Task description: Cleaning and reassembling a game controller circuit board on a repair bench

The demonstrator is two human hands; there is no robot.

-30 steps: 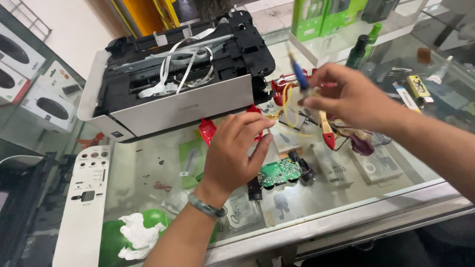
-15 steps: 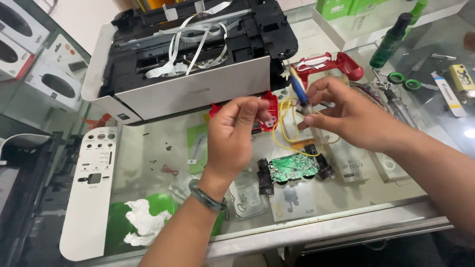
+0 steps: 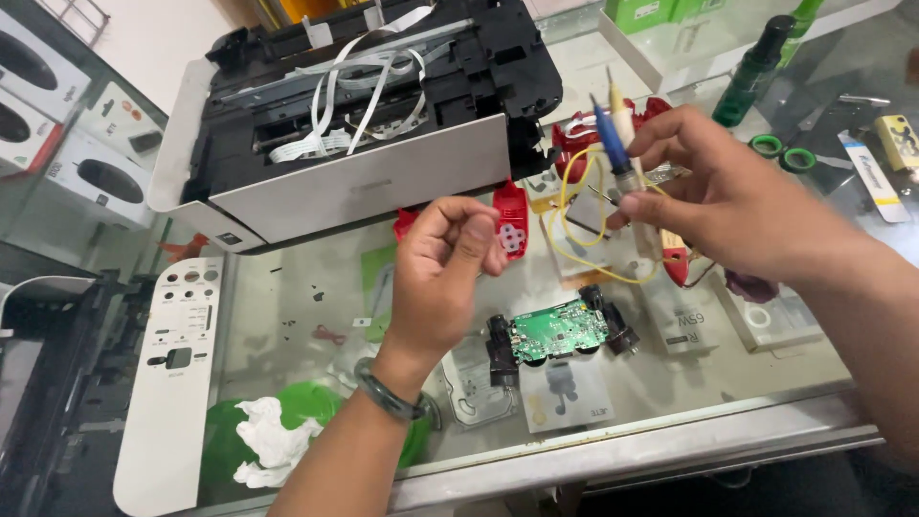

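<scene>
Our right hand [image 3: 737,206] grips the blue probe [image 3: 611,144]; left hand [image 3: 442,263], at eight o'clock, stays loosely curled, empty; we steady the tip.

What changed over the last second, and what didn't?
The right hand rose off the counter, lifting the blue and cream tools with the yellow wire looping below. The left hand drew back from the red shell, fingers pinched. The opened printer and green circuit board stayed put.

Printer [image 3: 364,124] behind circuit board [image 3: 558,330], panel [image 3: 168,383] left
</scene>
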